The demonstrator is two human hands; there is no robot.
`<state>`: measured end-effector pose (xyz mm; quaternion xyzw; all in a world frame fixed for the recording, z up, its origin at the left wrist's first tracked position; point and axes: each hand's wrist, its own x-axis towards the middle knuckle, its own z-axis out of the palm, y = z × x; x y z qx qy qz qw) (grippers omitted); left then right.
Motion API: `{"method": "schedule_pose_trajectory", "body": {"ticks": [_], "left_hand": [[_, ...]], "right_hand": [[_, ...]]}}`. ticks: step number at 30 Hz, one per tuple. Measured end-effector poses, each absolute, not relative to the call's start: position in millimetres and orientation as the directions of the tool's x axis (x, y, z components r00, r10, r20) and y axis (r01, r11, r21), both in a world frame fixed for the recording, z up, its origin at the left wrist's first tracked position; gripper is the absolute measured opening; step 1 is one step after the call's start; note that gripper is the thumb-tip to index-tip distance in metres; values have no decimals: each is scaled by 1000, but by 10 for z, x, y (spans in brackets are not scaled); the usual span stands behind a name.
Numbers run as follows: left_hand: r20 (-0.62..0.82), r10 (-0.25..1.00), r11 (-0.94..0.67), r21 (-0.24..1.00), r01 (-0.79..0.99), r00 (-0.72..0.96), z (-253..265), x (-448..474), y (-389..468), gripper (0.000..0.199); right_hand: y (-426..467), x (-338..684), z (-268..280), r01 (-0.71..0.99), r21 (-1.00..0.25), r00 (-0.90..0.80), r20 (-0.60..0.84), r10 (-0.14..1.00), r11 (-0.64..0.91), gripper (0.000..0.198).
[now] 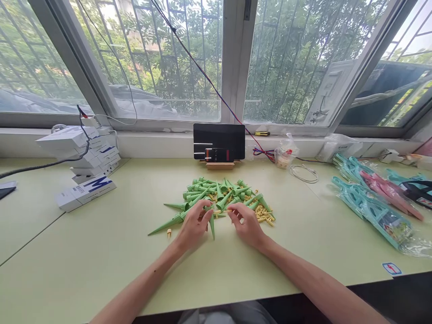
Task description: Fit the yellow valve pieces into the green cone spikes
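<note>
My left hand [193,226] is closed around the top of a green plastic spike [212,227], whose tip points down towards the table. Facing it, my right hand [249,226] pinches a small yellow plastic peg [227,211] between thumb and fingertips, held level towards the spike's top. Just beyond both hands lies a heap of green hollow spikes [219,191] with ribbed collars. Many small yellow pegs [265,213] are scattered at the heap's right side, some mixed among the spikes. A single yellow peg [169,233] stands apart, left of my left hand.
Behind the heap, a dark tablet [219,135] leans on a stand with a phone [219,155] before it. White boxes [89,155] are stacked at left. Teal plastic-wrapped items [367,207] lie at right, near a white cable [303,174] and a plastic bag [285,152].
</note>
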<state>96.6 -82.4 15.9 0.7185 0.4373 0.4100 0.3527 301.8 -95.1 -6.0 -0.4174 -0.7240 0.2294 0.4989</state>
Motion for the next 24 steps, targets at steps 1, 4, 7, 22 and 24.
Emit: {"method": "schedule_pose_trajectory", "body": {"ticks": [1, 4, 7, 22, 24], "left_hand": [[259, 923, -348, 876, 334, 284, 169, 967, -830, 23], [216, 931, -312, 888, 337, 294, 181, 960, -836, 24], [200, 930, -298, 901, 314, 309, 155, 944, -821, 23], [136, 926, -207, 963, 173, 352, 263, 953, -805, 39], [121, 927, -193, 965, 176, 354, 289, 954, -812, 40]], "right_hand": [[-954, 3018, -60, 374, -748, -156, 531, 833, 548, 17], [-957, 3017, -62, 371, -746, -165, 533, 830, 553, 16], [-960, 3016, -62, 373, -742, -175, 534, 827, 557, 15], [-949, 3013, -56, 386, -736, -180, 532, 827, 557, 14], [-954, 3015, -48, 386, -731, -184, 537, 823, 563, 13]]}}
